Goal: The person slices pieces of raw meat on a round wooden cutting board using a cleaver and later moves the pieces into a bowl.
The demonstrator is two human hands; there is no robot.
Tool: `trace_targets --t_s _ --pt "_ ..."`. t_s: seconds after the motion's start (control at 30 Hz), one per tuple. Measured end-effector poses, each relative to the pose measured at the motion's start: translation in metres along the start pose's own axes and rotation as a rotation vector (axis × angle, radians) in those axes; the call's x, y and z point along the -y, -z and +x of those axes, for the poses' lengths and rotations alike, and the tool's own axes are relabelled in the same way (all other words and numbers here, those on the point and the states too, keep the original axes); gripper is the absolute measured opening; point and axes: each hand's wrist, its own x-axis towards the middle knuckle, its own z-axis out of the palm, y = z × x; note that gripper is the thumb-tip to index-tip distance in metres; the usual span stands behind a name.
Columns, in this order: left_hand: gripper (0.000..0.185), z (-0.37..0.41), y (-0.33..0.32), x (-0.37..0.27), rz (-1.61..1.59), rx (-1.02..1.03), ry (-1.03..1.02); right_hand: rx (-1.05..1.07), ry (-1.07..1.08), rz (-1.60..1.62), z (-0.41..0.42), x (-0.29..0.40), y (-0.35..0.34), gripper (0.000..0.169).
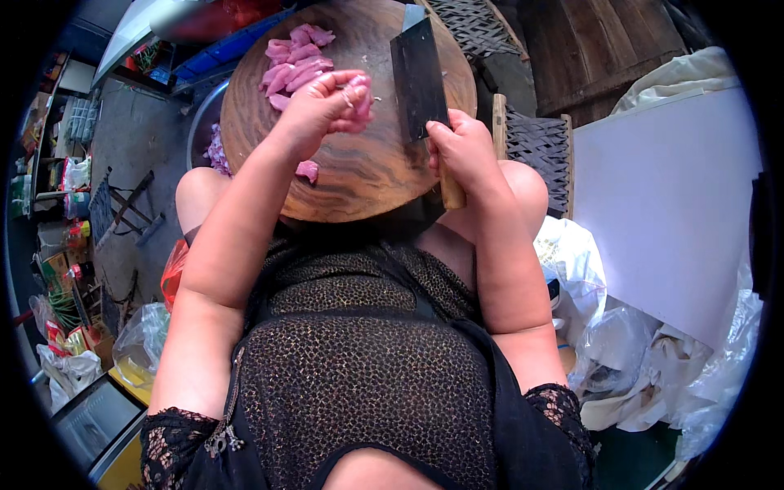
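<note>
A round wooden chopping block (361, 165) stands before me at my knees. My left hand (327, 110) is raised over its left half, with a piece of raw meat (362, 104) pinched in the fingers. My right hand (459, 147) grips the wooden handle of a cleaver (419, 82) at the block's right side; its dark, broad blade points away from me over the wood. Strips of pink raw meat (300, 58) lie in a group at the block's upper left. One small piece of meat (307, 171) sits below my left wrist, partly hidden by the forearm.
A metal basin (195, 131) holding chopped meat is partly under the block's left edge. Woven-seat stools (539, 153) stand at the right, beside a large pale board (667, 202). Plastic bags (618, 349) lie at the lower right. Shelves with packages line the far left.
</note>
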Motion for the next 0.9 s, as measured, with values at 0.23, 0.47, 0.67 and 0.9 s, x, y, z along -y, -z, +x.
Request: trace_targets --t_s 0.23,0.47,0.67,0.9 --pt "0.034 -0.005 0.042 0.051 1.095 -0.251 -0.551 0.008 0.029 -0.085 -0.004 -0.001 0.0 0.011" --pt "0.026 0.013 0.034 0.066 1.326 0.062 -0.938 0.013 0.172 -0.386 -0.033 0.002 -0.011 0.022" --pt "0.015 0.014 0.031 0.075 1.251 0.009 -0.94 -0.024 0.442 -0.932 -0.063 0.003 -0.021 0.022" --pt "0.02 0.007 0.025 0.081 1.22 -0.065 -0.959 -0.02 0.462 -1.091 -0.076 0.009 -0.02 0.02"
